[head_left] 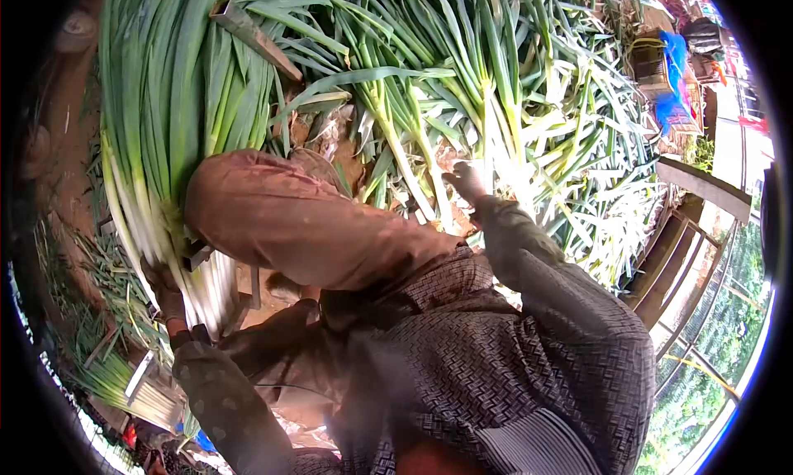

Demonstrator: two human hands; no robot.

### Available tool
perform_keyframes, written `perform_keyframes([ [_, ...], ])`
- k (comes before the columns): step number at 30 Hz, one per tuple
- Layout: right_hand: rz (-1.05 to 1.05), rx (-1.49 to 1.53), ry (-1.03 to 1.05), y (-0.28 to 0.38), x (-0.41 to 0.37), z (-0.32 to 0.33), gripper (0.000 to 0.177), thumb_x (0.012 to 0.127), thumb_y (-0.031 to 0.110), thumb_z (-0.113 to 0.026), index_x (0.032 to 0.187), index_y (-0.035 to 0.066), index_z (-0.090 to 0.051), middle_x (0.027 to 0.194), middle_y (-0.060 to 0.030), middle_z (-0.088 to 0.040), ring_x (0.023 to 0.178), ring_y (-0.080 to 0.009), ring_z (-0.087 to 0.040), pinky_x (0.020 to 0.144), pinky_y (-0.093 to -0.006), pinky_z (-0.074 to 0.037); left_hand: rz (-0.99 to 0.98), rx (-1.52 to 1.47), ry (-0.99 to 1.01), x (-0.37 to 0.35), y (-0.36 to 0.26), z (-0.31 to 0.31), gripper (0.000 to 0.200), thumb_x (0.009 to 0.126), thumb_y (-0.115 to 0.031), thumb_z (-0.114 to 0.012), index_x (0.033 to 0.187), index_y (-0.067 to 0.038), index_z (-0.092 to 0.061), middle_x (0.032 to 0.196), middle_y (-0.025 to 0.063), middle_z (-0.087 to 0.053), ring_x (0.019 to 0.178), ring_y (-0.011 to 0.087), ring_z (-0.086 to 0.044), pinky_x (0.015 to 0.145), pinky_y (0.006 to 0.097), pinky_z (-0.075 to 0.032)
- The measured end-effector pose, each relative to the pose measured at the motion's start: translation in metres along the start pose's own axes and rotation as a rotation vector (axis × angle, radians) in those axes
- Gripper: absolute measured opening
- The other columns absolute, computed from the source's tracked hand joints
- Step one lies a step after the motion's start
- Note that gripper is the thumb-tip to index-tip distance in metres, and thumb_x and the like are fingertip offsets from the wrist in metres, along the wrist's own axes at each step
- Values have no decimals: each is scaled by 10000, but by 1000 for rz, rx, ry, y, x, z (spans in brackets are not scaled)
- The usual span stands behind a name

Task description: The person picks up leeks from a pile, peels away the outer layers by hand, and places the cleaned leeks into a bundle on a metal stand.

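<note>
Stalk bundle: the large bundle of green, leek-like stalks [153, 120] lies on the person's left, leaves up the view and pale ends near the body, perhaps so these ends are within easy reach.
Left hand: the left hand [168, 297] is at the pale ends, partly hidden by them; I cannot tell whether its fingers are closed around any, though its place suggests steadying.
Bar: 1 angled bar [256, 41] stands up by the leaves, likely to keep them from spilling sideways.
Bent leg: 1 trouser leg [306, 219] crosses between both hands, its knee overlapping the bundle in view; whether it presses there is unclear.
Right hand: the right hand [467, 182] has its fingers loosely spread beside loose stalks [402, 157]; contact is unclear.
Ground: cut leaves [591, 165] lie heaped to the right, apparently as discards.
Lower left: a smaller bundle [136, 388] lies under a metal strip [139, 376], perhaps held together by it.
</note>
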State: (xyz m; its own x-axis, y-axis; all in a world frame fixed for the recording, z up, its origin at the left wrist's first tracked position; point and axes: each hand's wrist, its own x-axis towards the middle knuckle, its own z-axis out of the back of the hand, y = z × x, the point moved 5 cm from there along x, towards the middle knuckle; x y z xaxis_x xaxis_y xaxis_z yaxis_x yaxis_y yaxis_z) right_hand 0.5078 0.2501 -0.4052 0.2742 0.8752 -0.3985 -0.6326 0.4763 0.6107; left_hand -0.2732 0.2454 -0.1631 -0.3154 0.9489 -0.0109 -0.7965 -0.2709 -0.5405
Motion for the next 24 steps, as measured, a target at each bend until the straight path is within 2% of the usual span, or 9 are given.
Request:
perform_keyframes([
  [3, -116, -331, 348, 14, 26, -43, 532, 793, 453, -725, 1083, 10, -668, 959, -229, -678, 926, -378, -653, 829, -440, -510, 90, -93, 5, -1, 26, 2, 566, 1049, -344, -374, 1534, -108, -200, 1510, 164, -319, 1350, 306, -378, 1106, 369, -317],
  [9, 387, -249, 6, 29, 59, -32, 203, 828, 222, -649, 890, 29, -655, 877, -167, -686, 796, -333, -671, 712, -411, -522, 89, -302, 3, 2, 36, -6, 573, 1036, -376, -370, 1531, -133, -214, 1484, 108, -333, 1338, 257, -373, 1123, 374, -306],
  [10, 182, 252, -24, 45, 59, -8, 160, 833, 198, -637, 859, 41, -656, 836, -159, -677, 755, -341, -660, 671, -419, -515, 86, -345, -6, 0, 31, -8, 569, 1035, -370, -371, 1530, -136, -216, 1483, 104, -332, 1348, 250, -357, 1128, 375, -300],
  [13, 176, -178, -64, 54, 67, 0, 236, 793, 224, -711, 926, 32, -680, 856, -153, -702, 793, -316, -676, 711, -421, -518, 53, -193, -51, 0, 22, -6, 548, 1042, -349, -349, 1531, -140, -216, 1485, 105, -331, 1350, 244, -349, 1127, 377, -300],
  [16, -79, -393, 228, 20, 55, -52, 384, 755, 311, -774, 1019, 47, -679, 962, -182, -702, 902, -345, -678, 783, -413, -528, 11, -95, -61, -6, 20, -5, 518, 1041, -259, -356, 1526, -133, -229, 1479, 112, -341, 1335, 252, -371, 1118, 375, -310],
  [18, 92, -11, 364, 32, 26, -83, 422, 760, 284, -770, 1056, 7, -654, 972, -210, -693, 910, -338, -680, 806, -403, -528, -26, 135, -58, -5, 24, -7, 515, 1029, -188, -376, 1521, -124, -239, 1474, 116, -348, 1322, 261, -385, 1112, 373, -313],
  [19, -68, -311, 280, 34, 22, -82, 442, 775, 275, -784, 1085, 8, -616, 902, -179, -684, 813, -309, -670, 728, -409, -539, 24, 57, -61, -3, 30, -8, 505, 1028, -160, -378, 1513, -102, -247, 1501, 129, -310, 1343, 278, -371, 1116, 374, -308],
  [21, -201, 138, 212, 41, 16, -75, 352, 801, 218, -765, 1044, 15, -612, 819, -113, -648, 705, -234, -620, 626, -359, -516, 123, -98, -68, 4, 40, -7, 487, 1027, -104, -381, 1497, -56, -264, 1556, 155, -233, 1384, 312, -343, 1124, 378, -299],
  [24, -257, 801, 145, 79, 23, -29, 206, 864, 202, -657, 974, 36, -602, 711, -34, -553, 603, -131, -515, 533, -292, -422, -121, 103, -65, 1, 42, -6, 533, 1002, -110, -417, 1510, -88, -256, 1447, 168, -382, 1294, 283, -406, 1075, 393, -359],
])
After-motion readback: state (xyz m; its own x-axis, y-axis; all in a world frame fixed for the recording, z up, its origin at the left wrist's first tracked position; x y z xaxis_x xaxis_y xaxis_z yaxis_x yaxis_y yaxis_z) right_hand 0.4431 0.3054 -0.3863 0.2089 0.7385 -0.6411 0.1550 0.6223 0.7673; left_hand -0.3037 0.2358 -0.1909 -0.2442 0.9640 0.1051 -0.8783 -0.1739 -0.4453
